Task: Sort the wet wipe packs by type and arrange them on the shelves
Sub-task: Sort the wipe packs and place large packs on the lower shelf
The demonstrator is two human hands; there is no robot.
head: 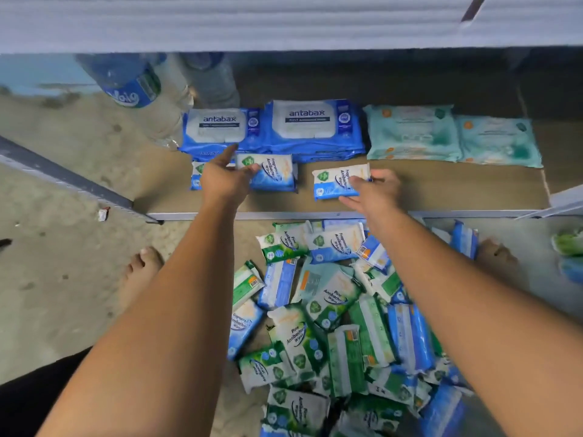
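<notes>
Holding two blue packs (331, 184), one apiece.

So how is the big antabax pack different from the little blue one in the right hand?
The antabax pack is bigger than the little blue pack. The antabax pack tops a stack at the back of the shelf; the little blue pack lies near the front, gripped by the right hand. The antabax pack has a white lid; the little blue pack shows a green badge. Both are blue and white.
</notes>
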